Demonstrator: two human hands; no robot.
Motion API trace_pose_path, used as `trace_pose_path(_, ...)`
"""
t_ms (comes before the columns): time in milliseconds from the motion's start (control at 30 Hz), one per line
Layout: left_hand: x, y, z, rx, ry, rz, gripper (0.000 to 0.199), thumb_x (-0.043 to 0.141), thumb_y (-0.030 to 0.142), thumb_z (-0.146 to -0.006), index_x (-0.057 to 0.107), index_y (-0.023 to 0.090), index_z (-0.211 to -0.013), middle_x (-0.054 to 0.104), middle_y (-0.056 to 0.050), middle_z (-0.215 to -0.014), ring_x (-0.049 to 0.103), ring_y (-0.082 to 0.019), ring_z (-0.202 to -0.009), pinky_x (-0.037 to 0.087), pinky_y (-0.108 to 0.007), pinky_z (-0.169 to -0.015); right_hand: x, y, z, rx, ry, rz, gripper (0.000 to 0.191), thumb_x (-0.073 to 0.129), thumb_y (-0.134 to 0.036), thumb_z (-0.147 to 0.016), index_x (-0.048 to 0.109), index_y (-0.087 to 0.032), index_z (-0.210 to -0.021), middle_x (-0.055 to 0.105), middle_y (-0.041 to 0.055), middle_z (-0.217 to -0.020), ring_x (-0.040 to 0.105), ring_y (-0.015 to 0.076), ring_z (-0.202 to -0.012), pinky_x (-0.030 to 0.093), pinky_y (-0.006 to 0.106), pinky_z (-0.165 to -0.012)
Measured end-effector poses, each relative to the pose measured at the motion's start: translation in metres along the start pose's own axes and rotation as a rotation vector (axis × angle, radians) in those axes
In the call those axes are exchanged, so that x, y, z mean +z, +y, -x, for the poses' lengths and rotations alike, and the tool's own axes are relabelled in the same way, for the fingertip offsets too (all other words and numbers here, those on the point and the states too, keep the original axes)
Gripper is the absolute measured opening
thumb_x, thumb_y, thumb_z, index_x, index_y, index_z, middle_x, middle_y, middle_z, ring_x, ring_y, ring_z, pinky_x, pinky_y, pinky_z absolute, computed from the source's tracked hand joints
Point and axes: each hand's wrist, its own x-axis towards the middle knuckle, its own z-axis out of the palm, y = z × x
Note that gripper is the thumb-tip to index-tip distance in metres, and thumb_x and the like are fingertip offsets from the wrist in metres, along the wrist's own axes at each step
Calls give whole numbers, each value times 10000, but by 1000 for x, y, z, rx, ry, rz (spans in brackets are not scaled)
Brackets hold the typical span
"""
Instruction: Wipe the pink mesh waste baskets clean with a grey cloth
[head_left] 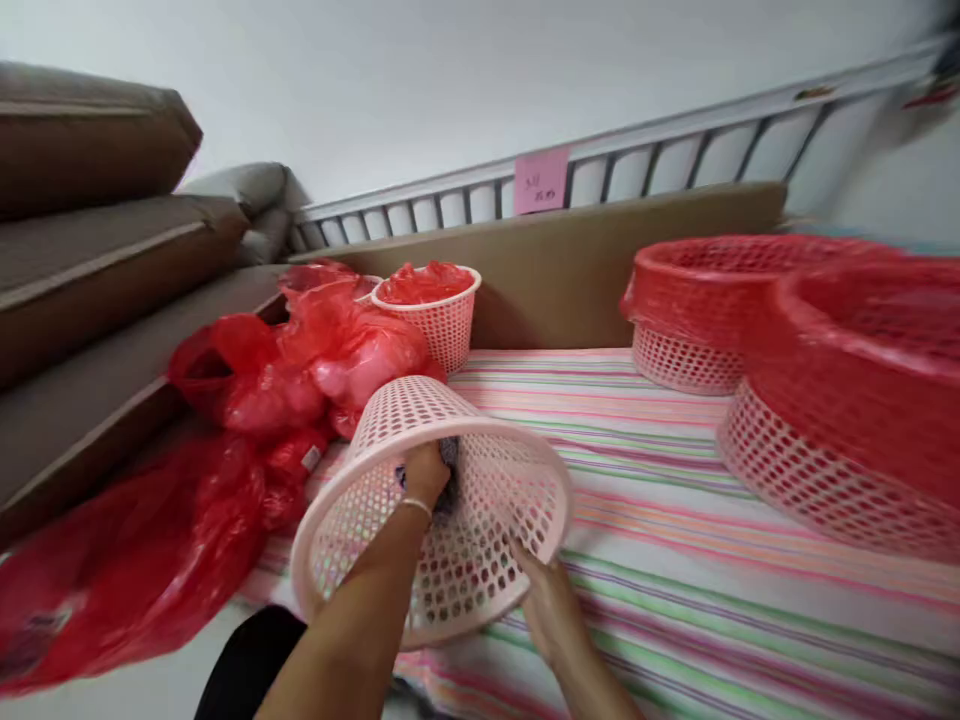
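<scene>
A pink perforated basket (431, 430) lies tilted on its side, its round mouth facing me. My left hand (426, 478), with a light band at the wrist, reaches inside and is closed on a dark patterned cloth (450, 475) pressed against the basket's inner wall. At the lower right of the mouth, my right hand (544, 585) grips the basket's rim, thumb inside; its other fingers are mostly hidden. Beneath the basket is a striped cloth (630, 560).
Red plastic bags (337, 350) are heaped at left beside stacked grey-brown cushions (90, 230). Behind stands a small pink basket (442, 325) with red plastic. Two red-lined baskets, one nearer (847, 480) and one farther (679, 355), stand at right. A brown board (562, 270) runs along the back.
</scene>
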Motion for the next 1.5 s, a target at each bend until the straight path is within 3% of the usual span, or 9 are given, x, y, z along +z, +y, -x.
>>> trace_pose_path(200,3,11,29,-19,-12,43,256,546,324,-881,591,149,-1063,635,-71,-1059,610,-209,-964,490,-412,-842,-4,3,-1,-9,-17,32,770,801,-344,-587,500,-172,-1275,700,79,-1026,633,265,-968,461,414,-900)
trace_pose_path(333,-2,25,86,71,-6,85,226,552,251,-819,612,135,-1003,659,-130,-987,613,-257,-949,451,-358,-815,-4,7,-2,-49,-45,48,734,795,-335,-591,517,-180,-1252,707,50,-993,633,246,-967,470,377,-895)
trace_pose_path(467,-7,34,149,251,-43,147,207,597,214,-712,623,182,-915,662,-78,-957,606,-238,-899,435,-314,-779,-6,9,-4,-111,-34,88,690,798,-338,-565,566,-177,-1194,710,37,-971,634,238,-962,487,341,-870)
trace_pose_path(567,-7,33,172,325,-51,173,176,569,169,-697,616,176,-866,651,-75,-936,597,-228,-876,428,-307,-767,-7,11,-4,-100,-27,121,656,789,-374,-579,578,-189,-1173,712,31,-959,645,233,-929,513,332,-815)
trace_pose_path(900,-5,22,174,432,-52,167,216,559,173,-682,608,161,-892,630,-99,-960,587,-251,-889,431,-329,-775,-7,14,2,-94,-35,99,681,811,-311,-533,570,-183,-1157,719,23,-916,654,234,-915,529,323,-781)
trace_pose_path(1100,-13,13,180,541,-101,133,254,588,199,-662,623,169,-912,639,-89,-960,589,-245,-874,438,-322,-761,-11,15,19,-111,-16,118,596,812,-338,-539,599,-184,-1073,722,11,-870,657,225,-899,530,302,-759)
trace_pose_path(1200,-16,9,182,591,-130,111,252,594,235,-673,624,178,-917,641,-81,-959,584,-249,-878,440,-336,-763,-12,-5,25,-154,-39,203,555,818,-349,-539,616,-162,-1021,724,29,-861,667,225,-823,531,298,-705)
trace_pose_path(1367,-19,10,189,627,-135,83,248,554,221,-698,618,171,-933,637,-100,-981,570,-289,-920,443,-422,-797,-3,-62,22,-249,-40,416,557,832,-347,-516,636,-122,-986,724,59,-787,673,243,-714,529,330,-655)
trace_pose_path(1500,-26,12,190,651,-123,71,241,554,199,-710,625,154,-936,637,-123,-970,570,-299,-925,444,-448,-808,3,-70,21,-232,-11,397,594,829,-353,-502,641,-108,-1009,724,72,-774,677,267,-746,537,356,-671)
